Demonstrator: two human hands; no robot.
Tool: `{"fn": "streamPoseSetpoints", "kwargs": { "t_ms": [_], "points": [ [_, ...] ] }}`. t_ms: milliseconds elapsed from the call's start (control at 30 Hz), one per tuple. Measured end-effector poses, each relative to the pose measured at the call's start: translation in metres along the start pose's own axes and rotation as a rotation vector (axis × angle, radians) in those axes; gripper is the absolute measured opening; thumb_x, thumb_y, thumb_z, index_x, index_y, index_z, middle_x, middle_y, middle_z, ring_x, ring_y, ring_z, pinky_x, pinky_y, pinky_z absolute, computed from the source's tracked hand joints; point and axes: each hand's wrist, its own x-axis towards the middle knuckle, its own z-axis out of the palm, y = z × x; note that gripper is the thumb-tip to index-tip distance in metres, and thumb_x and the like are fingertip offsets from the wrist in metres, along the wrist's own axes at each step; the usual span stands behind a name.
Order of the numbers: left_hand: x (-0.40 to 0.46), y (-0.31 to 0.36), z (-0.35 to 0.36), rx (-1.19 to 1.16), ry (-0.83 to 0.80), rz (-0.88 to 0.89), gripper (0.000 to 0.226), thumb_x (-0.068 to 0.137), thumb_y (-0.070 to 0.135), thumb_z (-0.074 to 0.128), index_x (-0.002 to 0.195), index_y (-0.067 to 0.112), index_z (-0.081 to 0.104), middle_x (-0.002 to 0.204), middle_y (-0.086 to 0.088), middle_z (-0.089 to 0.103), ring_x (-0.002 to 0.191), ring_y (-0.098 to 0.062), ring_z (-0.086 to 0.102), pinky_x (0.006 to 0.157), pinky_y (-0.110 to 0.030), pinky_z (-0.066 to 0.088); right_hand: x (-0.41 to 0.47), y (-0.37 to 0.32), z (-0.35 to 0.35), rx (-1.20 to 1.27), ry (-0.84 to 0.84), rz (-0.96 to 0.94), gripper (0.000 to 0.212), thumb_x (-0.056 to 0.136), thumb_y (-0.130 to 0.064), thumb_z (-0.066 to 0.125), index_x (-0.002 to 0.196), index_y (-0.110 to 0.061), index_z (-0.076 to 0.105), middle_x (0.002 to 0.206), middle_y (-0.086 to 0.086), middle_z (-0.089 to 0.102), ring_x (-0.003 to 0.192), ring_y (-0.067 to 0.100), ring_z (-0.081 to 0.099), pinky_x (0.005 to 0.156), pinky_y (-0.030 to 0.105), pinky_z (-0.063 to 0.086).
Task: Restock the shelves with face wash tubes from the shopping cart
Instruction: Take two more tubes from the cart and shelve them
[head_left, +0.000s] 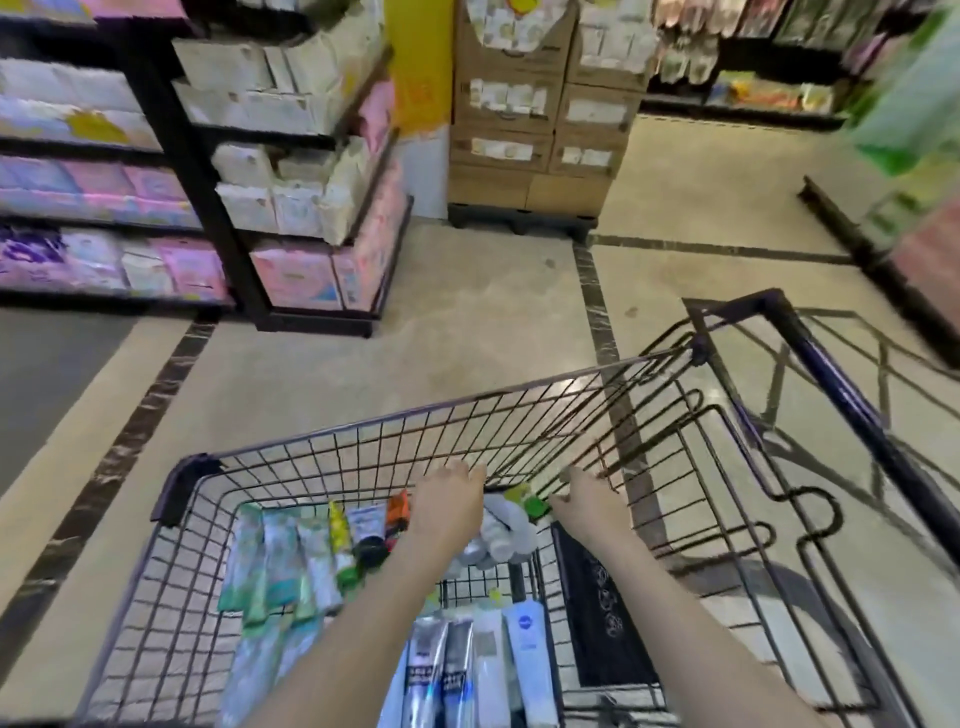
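Wire cart (363, 447) rim fronts bare floor (467, 338); 2 hands (452, 501) (587, 506) reach in, fingers relaxed, over tubes (291, 561).

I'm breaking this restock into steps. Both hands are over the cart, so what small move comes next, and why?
Probably lower the left hand onto the pale grey tubes just below it and close a grip on one. Both hands hover open and hold nothing above the black wire shopping cart, whose basket is full of tubes. The right hand is near the green-capped tube.
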Motion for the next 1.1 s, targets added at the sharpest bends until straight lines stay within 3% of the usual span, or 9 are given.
{"fn": "streamPoseSetpoints", "kwargs": {
  "t_ms": [200,367,500,600,700,833,1000,1100],
  "points": [
    [0.053,0.010,0.047,-0.026,-0.160,-0.005,0.046,0.087,0.016,0.054,0.130,0.013,0.037,0.127,-0.008,0.052,0.112,-0.026,0.054,0.088,-0.038,0.046,0.057,0.017,0.035,0.108,-0.121,0.092,0.034,0.092,-0.027,0.048,0.121,-0.009,0.050,0.121,0.012,0.059,0.111,0.029,0.056,0.082,0.034,0.046],
    [0.092,0.025,0.085,-0.048,-0.233,-0.018,0.048,0.095,0.012,0.039,0.141,0.007,0.025,0.141,-0.014,0.040,0.121,-0.028,0.049,0.092,-0.041,0.045,0.098,0.032,0.063,0.136,-0.219,0.146,0.037,0.094,-0.025,0.047,0.127,-0.008,0.046,0.124,0.016,0.057,0.116,0.031,0.052,0.087,0.033,0.044],
    [0.121,0.031,0.121,-0.327,-0.330,-0.175,0.039,0.097,0.019,0.036,0.135,0.009,0.038,0.135,-0.012,0.047,0.112,-0.030,0.056,0.086,-0.038,0.048,0.128,0.038,0.089,0.142,-0.297,0.172,0.038,0.097,-0.027,0.043,0.129,-0.006,0.042,0.127,0.016,0.054,0.120,0.030,0.049,0.089,0.033,0.041],
    [0.138,0.033,0.150,-0.600,-0.385,-0.375,0.035,0.097,0.025,0.040,0.124,0.006,0.049,0.120,-0.016,0.059,0.108,-0.030,0.058,0.084,-0.032,0.048,0.146,0.040,0.111,0.190,-0.340,0.217,0.040,0.097,-0.025,0.042,0.132,-0.006,0.039,0.131,0.017,0.052,0.122,0.030,0.048,0.092,0.033,0.040],
    [0.146,0.036,0.175,-0.858,-0.454,-0.565,0.036,0.098,0.027,0.040,0.119,0.001,0.053,0.119,-0.020,0.060,0.109,-0.031,0.058,0.081,-0.029,0.045,0.156,0.041,0.126,0.244,-0.385,0.264,0.043,0.099,-0.024,0.039,0.138,-0.007,0.035,0.133,0.019,0.051,0.123,0.032,0.048,0.092,0.031,0.039],
    [0.157,0.047,0.203,-1.324,-0.462,-0.839,0.041,0.094,0.031,0.049,0.119,-0.001,0.054,0.118,-0.023,0.061,0.106,-0.036,0.061,0.089,-0.039,0.052,0.169,0.044,0.146,0.340,-0.393,0.334,0.038,0.098,-0.023,0.041,0.133,-0.007,0.041,0.127,0.020,0.055,0.117,0.032,0.052,0.086,0.029,0.041],
    [0.172,0.060,0.220,-1.511,-0.424,-0.954,0.045,0.090,0.038,0.057,0.114,0.000,0.051,0.113,-0.020,0.059,0.095,-0.030,0.062,0.073,-0.039,0.058,0.181,0.042,0.162,0.456,-0.331,0.446,0.035,0.096,-0.027,0.048,0.122,-0.003,0.050,0.120,0.017,0.059,0.110,0.029,0.056,0.073,0.025,0.037],
    [0.174,0.059,0.230,-1.586,-0.430,-0.998,0.042,0.087,0.035,0.062,0.109,0.002,0.053,0.111,-0.019,0.060,0.101,-0.030,0.061,0.082,-0.043,0.056,0.183,0.042,0.167,0.499,-0.310,0.499,0.035,0.095,-0.025,0.050,0.121,-0.001,0.051,0.119,0.018,0.059,0.110,0.030,0.056,0.077,0.026,0.039]
  ]
}}
